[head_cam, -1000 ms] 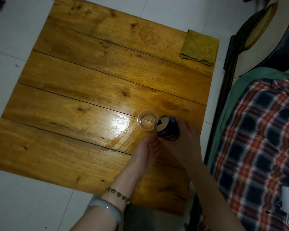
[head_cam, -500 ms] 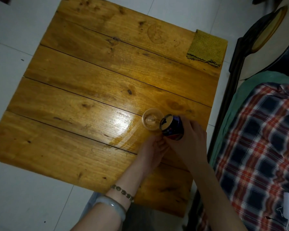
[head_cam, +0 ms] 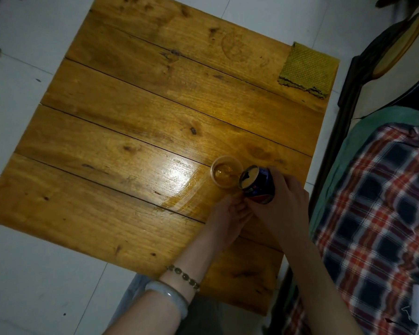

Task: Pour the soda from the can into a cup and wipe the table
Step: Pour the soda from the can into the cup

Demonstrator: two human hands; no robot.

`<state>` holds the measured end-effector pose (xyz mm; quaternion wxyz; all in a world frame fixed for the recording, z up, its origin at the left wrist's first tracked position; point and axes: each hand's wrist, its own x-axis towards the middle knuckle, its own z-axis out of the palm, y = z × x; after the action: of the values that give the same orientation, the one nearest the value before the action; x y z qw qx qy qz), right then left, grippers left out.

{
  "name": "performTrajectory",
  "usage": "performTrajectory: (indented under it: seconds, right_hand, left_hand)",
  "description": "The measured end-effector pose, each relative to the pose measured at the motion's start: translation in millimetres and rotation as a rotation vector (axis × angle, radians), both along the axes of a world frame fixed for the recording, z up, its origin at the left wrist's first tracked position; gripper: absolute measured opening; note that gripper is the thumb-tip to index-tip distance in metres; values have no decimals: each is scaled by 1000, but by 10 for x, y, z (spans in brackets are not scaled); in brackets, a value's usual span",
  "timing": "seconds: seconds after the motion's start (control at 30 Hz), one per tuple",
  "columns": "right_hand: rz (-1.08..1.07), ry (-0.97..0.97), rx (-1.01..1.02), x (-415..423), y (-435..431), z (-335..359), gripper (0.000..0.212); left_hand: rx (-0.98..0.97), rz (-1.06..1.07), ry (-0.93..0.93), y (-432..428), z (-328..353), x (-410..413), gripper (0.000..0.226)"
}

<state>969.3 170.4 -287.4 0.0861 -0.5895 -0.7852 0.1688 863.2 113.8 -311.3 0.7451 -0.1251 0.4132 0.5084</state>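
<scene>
A small clear plastic cup (head_cam: pixel 225 171) stands on the wooden table (head_cam: pixel 143 122) near its right edge, with a little amber liquid in it. My right hand (head_cam: pixel 279 204) grips a dark blue soda can (head_cam: pixel 258 184) tilted left, its open top right at the cup's rim. My left hand (head_cam: pixel 229 218) lies just below the cup with its fingers at the cup's near side; the grip itself is hidden. A folded yellow-green cloth (head_cam: pixel 307 70) lies on the table's far right corner.
White tiled floor surrounds the table on the left and far sides. Close on the right stands a dark bed frame (head_cam: pixel 341 131) with a green sheet and a red plaid blanket (head_cam: pixel 385 213). A bright glare patch shines left of the cup.
The can stays tilted over the cup and the amber liquid in the cup has risen. Both hands hold their places; only the camera view has shifted a little.
</scene>
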Motion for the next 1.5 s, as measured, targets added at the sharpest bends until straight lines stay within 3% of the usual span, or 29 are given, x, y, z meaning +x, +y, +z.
performTrajectory:
  seconds: [0.27,0.5,0.73,0.87,1.1,1.5]
  right_hand:
    - [3,83,-23,8,13,15,76]
    - [28,49,5,18,3,12,72]
    - [47,15,26,26,-15,10,73]
    - [10,54,-31,22,-22,60,74]
    - [-11,56,-77,77,-15,62,75]
    - [39,24,22,22,-14,42,73]
  left_hand:
    - [-25,2,61,-6,1,27,37]
    - [14,-23,61,-26,7,52,24]
    - [40,17,33,-49,-15,63,38]
    - [41,-3,48,-43,7,63,26]
    - [29,-34,48,-58,13,98,35]
    - [51,20,20,-58,8,69,27]
